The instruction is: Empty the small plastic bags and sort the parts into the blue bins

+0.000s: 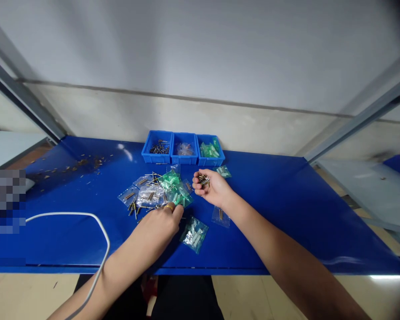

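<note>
My right hand is turned palm up, its fingers curled around several loose brass-and-dark screws. My left hand, with a ring on one finger, faces down at the near edge of a mixed pile. Its fingers are bent together and the tips are hidden, so what they pinch cannot be made out. In that pile lie clear bags, green bags of plastic plugs and loose screws. A bag of pale plugs lies right of my left hand, and a small bag with screws lies below my right wrist.
Three joined blue bins stand at the back: a bin of screws, a bin of clear bags and a bin of green bags. Debris litters the blue table at back left. A white cable crosses my left forearm.
</note>
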A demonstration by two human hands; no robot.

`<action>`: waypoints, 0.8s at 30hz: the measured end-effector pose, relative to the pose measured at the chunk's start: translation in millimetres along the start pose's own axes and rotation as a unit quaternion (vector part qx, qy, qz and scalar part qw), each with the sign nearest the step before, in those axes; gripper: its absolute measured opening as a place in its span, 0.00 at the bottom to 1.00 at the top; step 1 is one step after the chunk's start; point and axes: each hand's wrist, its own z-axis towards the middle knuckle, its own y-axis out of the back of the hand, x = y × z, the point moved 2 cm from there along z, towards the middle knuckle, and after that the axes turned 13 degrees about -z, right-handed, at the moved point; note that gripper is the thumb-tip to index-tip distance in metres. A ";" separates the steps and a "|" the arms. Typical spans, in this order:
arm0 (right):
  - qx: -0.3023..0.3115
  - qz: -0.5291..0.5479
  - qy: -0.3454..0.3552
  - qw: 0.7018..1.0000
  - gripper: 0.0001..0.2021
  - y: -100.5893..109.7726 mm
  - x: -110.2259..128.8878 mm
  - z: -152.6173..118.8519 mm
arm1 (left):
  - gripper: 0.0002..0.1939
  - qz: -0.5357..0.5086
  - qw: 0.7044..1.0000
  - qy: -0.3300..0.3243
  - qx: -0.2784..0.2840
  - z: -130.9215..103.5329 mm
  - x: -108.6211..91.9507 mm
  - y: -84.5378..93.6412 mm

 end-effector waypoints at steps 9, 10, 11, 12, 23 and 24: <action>0.037 -0.020 0.023 0.999 0.08 8.8 -5.7 11.7 | 0.11 -0.095 0.991 -0.022 -0.087 7.2 15.7 21.3; 0.037 -0.016 0.026 0.999 0.08 9.3 -6.1 12.2 | 0.12 -0.099 0.988 -0.031 -0.110 11.2 14.9 28.4; 0.034 -0.012 0.028 0.999 0.08 9.6 -6.3 12.6 | 0.12 -0.102 0.986 -0.042 -0.123 16.0 13.3 36.0; 0.029 -0.008 0.030 0.999 0.08 9.5 -6.3 12.7 | 0.12 -0.105 0.983 -0.054 -0.140 21.6 11.1 44.1; 0.037 0.044 0.038 0.998 0.05 0.7 -8.7 14.4 | 0.09 -0.173 0.964 -0.144 -0.145 124.2 5.8 61.9; 0.046 0.041 0.042 0.997 0.08 2.7 -10.2 18.0 | 0.09 -0.165 0.963 -0.153 -0.145 129.3 6.6 56.6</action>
